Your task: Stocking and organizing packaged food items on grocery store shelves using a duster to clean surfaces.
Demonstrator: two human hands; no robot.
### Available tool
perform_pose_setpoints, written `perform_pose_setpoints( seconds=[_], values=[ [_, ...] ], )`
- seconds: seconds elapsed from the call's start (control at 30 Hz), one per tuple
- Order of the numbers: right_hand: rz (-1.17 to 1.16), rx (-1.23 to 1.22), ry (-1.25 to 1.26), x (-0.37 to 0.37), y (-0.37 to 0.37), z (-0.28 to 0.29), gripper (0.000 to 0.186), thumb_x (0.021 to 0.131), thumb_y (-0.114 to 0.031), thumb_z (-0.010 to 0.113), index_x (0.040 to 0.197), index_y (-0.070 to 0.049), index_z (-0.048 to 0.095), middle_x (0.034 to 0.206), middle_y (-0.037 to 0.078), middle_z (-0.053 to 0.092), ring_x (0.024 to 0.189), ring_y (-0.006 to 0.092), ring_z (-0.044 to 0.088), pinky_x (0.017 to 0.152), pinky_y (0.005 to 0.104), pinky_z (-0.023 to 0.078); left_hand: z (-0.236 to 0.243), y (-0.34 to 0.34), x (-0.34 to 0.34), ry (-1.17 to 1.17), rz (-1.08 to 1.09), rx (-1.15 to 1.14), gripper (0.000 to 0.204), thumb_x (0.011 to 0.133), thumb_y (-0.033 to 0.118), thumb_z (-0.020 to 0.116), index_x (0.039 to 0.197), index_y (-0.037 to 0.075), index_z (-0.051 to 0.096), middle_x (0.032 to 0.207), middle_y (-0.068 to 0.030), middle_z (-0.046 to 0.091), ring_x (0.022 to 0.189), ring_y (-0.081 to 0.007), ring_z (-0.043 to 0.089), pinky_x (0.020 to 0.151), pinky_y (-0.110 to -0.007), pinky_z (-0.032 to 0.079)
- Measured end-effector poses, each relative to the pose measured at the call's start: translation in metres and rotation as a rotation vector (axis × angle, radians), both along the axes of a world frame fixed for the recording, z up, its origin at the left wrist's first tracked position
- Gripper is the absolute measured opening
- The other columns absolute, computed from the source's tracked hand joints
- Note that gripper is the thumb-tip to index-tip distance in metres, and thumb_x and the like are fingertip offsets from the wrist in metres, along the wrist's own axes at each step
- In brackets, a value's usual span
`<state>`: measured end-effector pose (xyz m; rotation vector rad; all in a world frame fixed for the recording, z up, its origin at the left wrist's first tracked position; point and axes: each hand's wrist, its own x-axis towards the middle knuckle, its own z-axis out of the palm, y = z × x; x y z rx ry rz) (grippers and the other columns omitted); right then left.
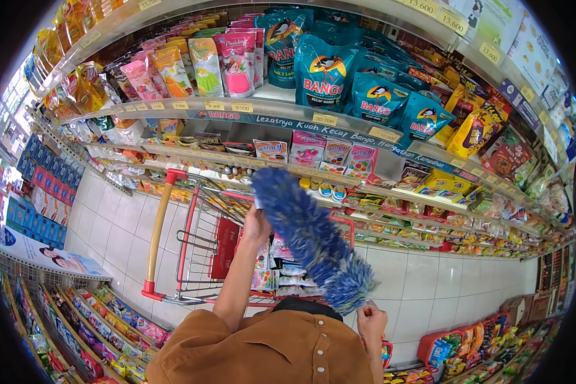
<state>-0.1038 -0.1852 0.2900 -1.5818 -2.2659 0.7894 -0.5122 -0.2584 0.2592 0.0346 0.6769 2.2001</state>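
A fluffy blue duster [307, 230], paler and greenish toward its lower end, slants across the middle of the view in front of the shelves. My right hand [371, 320] is closed in a fist at the duster's lower end, around its handle, which is mostly hidden. My left hand [256, 225] is raised beside the duster's upper end. Its fingers are partly hidden, and a small white bit shows at their tips; I cannot make out what it is. Behind the duster, a shelf holds teal pouches [326, 73] and upright pudding packets [237, 61].
A shopping cart [182, 249] with red and metal bars stands at left between me and the shelves, with packets inside. Below are shelves of small sachets [358, 160]. White floor tiles [429, 281] run along the aisle. More shelves [109, 320] lie behind me.
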Motion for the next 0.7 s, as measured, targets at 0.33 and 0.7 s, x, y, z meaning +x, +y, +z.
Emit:
perform_pose_setpoints(
  seconds=[0.33,0.7],
  values=[
    [-0.083,0.097,-0.021,0.038,0.009,0.004,0.019,0.078,-0.021,0.065,0.073,-0.003,0.061,0.052,0.017,0.052,0.048,0.0374,0.053,0.048,0.0432,0.041,0.006,0.015,0.014,-0.287,0.037,0.334,0.051,0.094,0.033,0.033,0.134,0.004,0.044,0.141,-0.0173,0.045,0.13,-0.0355,0.041,0.11,-0.054,0.028],
    [-0.29,-0.014,0.086,0.132,-0.001,-0.07,0.024,0.082,-0.017,0.059,0.072,0.005,0.057,0.054,0.019,0.046,0.047,0.0241,0.039,0.05,0.0405,0.035,-0.021,0.089,0.018,-0.174,-0.252,0.626,0.054,0.092,0.036,0.049,0.135,0.004,0.044,0.133,-0.0182,0.05,0.126,-0.0325,0.046,0.103,-0.041,0.041]
  ],
)
